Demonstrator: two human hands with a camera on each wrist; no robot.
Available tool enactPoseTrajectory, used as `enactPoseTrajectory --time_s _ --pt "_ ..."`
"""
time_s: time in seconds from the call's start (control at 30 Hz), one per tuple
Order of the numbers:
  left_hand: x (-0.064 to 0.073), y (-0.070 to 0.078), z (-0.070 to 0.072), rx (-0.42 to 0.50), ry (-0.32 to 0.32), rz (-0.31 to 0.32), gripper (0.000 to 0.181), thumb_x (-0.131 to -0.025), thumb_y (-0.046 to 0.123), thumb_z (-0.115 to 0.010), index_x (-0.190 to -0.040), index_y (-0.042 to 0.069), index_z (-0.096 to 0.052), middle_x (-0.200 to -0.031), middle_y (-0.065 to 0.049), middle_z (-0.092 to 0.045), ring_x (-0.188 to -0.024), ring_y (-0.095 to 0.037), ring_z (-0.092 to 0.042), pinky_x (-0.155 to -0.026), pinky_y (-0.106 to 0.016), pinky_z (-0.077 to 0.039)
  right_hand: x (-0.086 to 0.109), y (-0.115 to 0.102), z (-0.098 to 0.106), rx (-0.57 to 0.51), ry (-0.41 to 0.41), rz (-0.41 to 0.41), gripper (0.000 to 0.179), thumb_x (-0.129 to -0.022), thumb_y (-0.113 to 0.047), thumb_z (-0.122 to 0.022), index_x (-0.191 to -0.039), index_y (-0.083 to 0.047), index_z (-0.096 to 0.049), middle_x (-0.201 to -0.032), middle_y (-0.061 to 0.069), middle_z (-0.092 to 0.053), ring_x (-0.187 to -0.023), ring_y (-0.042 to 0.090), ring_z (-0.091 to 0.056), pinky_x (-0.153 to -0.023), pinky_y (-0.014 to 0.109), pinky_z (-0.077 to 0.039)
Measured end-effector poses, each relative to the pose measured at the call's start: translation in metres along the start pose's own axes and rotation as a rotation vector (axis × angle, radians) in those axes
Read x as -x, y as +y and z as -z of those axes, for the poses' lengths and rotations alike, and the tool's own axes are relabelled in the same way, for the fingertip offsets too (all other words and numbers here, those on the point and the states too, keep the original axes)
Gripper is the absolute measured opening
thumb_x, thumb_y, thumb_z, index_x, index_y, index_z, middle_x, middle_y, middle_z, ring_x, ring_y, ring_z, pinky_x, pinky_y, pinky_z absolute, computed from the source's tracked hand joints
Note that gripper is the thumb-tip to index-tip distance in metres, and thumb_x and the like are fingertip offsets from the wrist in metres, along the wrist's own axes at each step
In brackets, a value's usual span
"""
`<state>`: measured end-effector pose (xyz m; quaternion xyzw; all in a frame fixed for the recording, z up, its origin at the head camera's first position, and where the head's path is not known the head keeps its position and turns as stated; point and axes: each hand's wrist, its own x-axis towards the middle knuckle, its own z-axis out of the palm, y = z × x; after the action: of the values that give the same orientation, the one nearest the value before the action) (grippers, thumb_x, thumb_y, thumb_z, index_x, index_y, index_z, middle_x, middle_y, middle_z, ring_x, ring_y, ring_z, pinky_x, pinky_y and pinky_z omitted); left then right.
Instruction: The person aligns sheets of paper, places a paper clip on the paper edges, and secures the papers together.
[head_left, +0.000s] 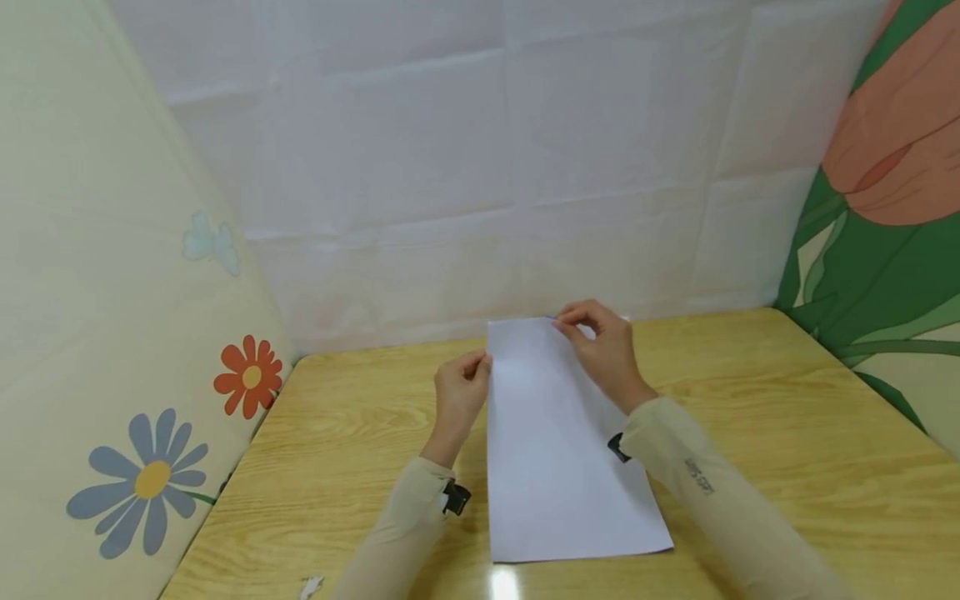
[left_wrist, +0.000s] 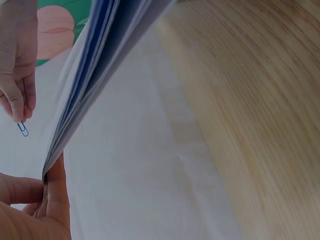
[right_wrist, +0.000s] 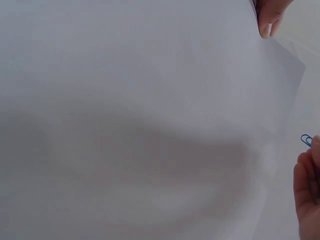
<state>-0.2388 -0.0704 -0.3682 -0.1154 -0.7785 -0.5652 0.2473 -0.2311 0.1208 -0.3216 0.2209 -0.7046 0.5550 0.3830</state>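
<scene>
A stack of white paper sheets (head_left: 558, 458) is held up over the table, its far edge raised. My left hand (head_left: 459, 396) pinches its left edge near the top, thumb on one face and fingers on the other. In the left wrist view the layered sheets (left_wrist: 82, 85) fan slightly apart, with some blue between them. My right hand (head_left: 607, 354) is at the top edge, pinching a small blue paper clip (left_wrist: 23, 129) between thumb and fingertips. The right wrist view shows the paper clip (right_wrist: 306, 141) just beyond the paper's edge, apart from it.
The wood-grain table (head_left: 360, 417) extends on both sides of the paper. A white cloth backdrop (head_left: 450, 167) hangs behind it, with flower-printed panels (head_left: 150, 333) at left and right. A small whitish scrap (head_left: 311, 587) lies near the front left.
</scene>
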Motion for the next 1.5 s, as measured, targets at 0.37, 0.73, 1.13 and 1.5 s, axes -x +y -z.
enactPoseTrajectory --time_s 0.37,0.73,1.13,1.5 --pt "-0.001 0.000 -0.001 -0.027 0.001 -0.024 0.011 -0.085 -0.005 -0.066 -0.093 -0.009 -0.072 -0.084 -0.021 -0.071 -0.067 -0.024 -0.064 -0.057 -0.018 -0.049 -0.002 -0.001 -0.008 0.001 -0.012 0.002 0.009 -0.074 0.017 -0.072 -0.077 0.013 -0.064 -0.082 0.024 -0.066 -0.080 0.031 -0.063 -0.078 0.017 -0.050" --pt "-0.001 0.002 -0.002 -0.030 -0.004 -0.062 0.011 -0.085 -0.006 -0.066 -0.093 -0.009 -0.072 -0.083 -0.021 -0.071 -0.063 -0.021 -0.063 -0.056 -0.020 -0.050 -0.001 0.026 -0.016 -0.029 -0.048 0.031 0.010 -0.075 0.010 -0.075 -0.079 0.004 -0.068 -0.085 0.016 -0.069 -0.086 0.014 -0.063 -0.080 0.018 -0.050" --pt "-0.001 0.003 -0.005 0.001 -0.021 -0.055 0.012 -0.086 -0.006 -0.064 -0.095 -0.009 -0.072 -0.086 -0.022 -0.071 -0.064 -0.024 -0.064 -0.055 -0.017 -0.049 -0.004 -0.014 -0.022 -0.004 -0.072 0.062 0.008 -0.075 0.017 -0.071 -0.078 0.011 -0.066 -0.082 0.024 -0.066 -0.080 0.033 -0.064 -0.077 0.018 -0.050" --pt "-0.001 0.000 -0.007 -0.010 -0.004 -0.087 0.011 -0.085 -0.007 -0.064 -0.092 -0.008 -0.073 -0.083 -0.020 -0.071 -0.061 -0.017 -0.061 -0.054 -0.016 -0.047 -0.001 -0.018 -0.024 0.018 -0.086 0.099 0.010 -0.074 0.017 -0.071 -0.077 0.010 -0.065 -0.083 0.023 -0.066 -0.079 0.035 -0.064 -0.076 0.017 -0.050"
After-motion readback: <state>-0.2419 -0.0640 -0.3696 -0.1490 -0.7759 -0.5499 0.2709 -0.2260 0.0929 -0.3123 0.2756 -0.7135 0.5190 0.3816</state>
